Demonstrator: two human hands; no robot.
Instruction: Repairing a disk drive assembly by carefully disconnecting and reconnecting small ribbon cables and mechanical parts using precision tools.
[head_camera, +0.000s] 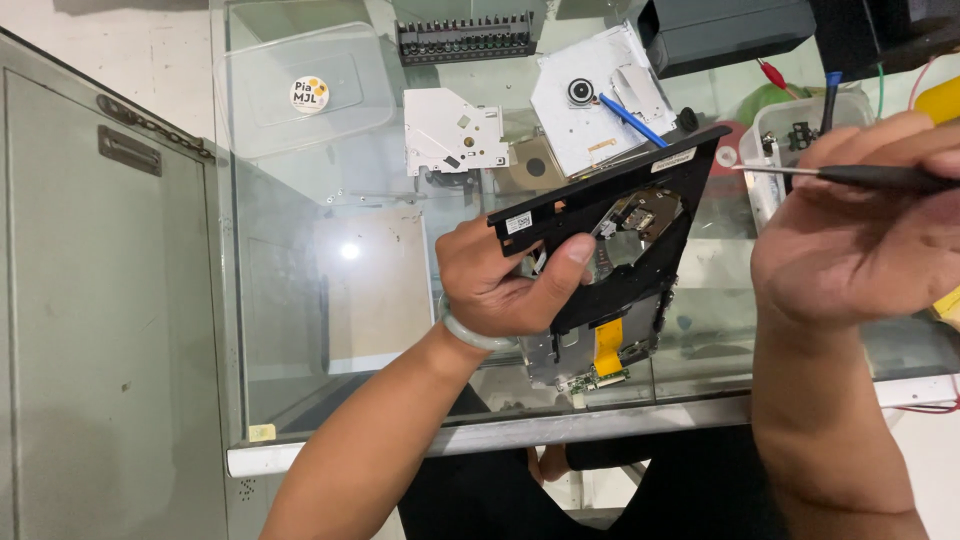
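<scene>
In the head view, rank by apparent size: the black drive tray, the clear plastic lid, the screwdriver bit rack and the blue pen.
1. Clear plastic lid and black drive tray: alike; the tray, held up in the left hand, is nearer the camera, so unranked.
2. Screwdriver bit rack.
3. Blue pen.

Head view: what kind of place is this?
Likely an electronics repair bench. The left hand holds a black opened optical drive tray, the right hand a thin black screwdriver, over a glass tabletop strewn with white metal drive covers.
</scene>
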